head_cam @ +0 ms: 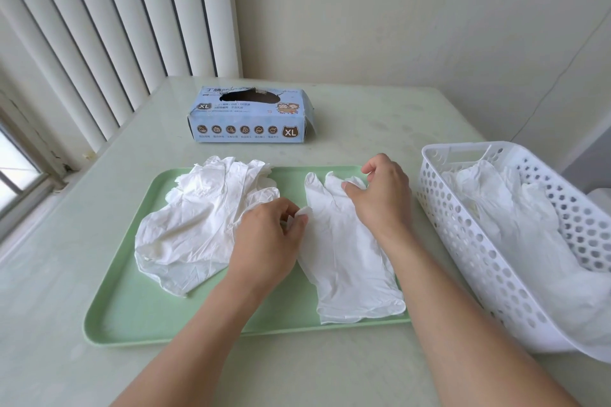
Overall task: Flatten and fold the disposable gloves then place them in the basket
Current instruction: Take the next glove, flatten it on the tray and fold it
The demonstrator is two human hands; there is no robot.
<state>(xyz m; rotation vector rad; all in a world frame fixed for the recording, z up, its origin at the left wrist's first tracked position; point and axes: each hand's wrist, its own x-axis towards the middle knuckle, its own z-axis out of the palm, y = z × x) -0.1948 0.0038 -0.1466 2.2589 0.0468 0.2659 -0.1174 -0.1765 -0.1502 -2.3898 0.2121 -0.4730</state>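
A single white disposable glove [347, 254] lies spread on the right half of a pale green tray [139, 317], cuff toward me. My left hand [267, 241] pinches the glove's thumb at its left edge. My right hand [383, 195] pinches the glove's fingers at the far end. A crumpled pile of white gloves [195, 221] lies on the tray's left half. To the right stands a white perforated basket [469, 241] holding several white gloves [515, 218].
A blue XL glove box [251, 116] with a torn opening sits behind the tray on the pale table [49, 291]. Vertical blinds [109, 26] and a window sill run along the left. The basket overhangs the table's right side.
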